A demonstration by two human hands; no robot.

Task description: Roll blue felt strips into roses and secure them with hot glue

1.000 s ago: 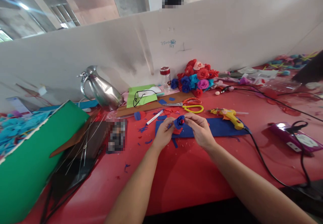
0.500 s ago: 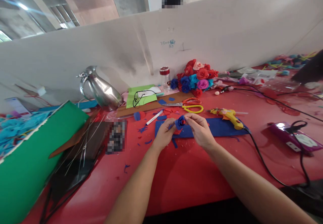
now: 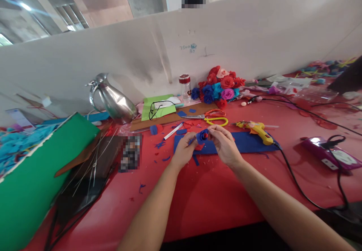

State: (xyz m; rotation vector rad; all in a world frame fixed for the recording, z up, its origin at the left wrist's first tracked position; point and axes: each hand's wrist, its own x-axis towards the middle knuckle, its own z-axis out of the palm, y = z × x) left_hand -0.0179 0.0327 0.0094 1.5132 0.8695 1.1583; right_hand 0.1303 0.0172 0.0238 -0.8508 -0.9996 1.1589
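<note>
Holding a blue flower (image 3: 201,137) near the center of the frame, the left hand (image 3: 185,148) closes its thumb and fingers on the flower's left side. The flower has a red middle and is raised above the red table (image 3: 215,202). The right hand (image 3: 224,145) reaches in from the lower right; its thumb and fingertips form a narrow pinch at the flower's right edge. Whether a petal lies between those fingertips cannot be told.

Beneath and to the right of the hands, a blue sheet (image 3: 251,145) lies flat. A yellow glue gun (image 3: 257,131) rests partly on its right end, nozzle toward the left of the frame. Above the hands, scissors (image 3: 199,117) with one yellow and one orange handle loop point left. A white marker (image 3: 173,131) lies slanted just left of center, among blue and red scraps.

Upper center right: a heap of flowers (image 3: 226,83) in red, blue and pink, beside a red-capped jar (image 3: 186,88). Upper left: a metal jug (image 3: 117,102), tilted in view. Right side: a purple box (image 3: 329,154) with a plugged-in cord.
</note>
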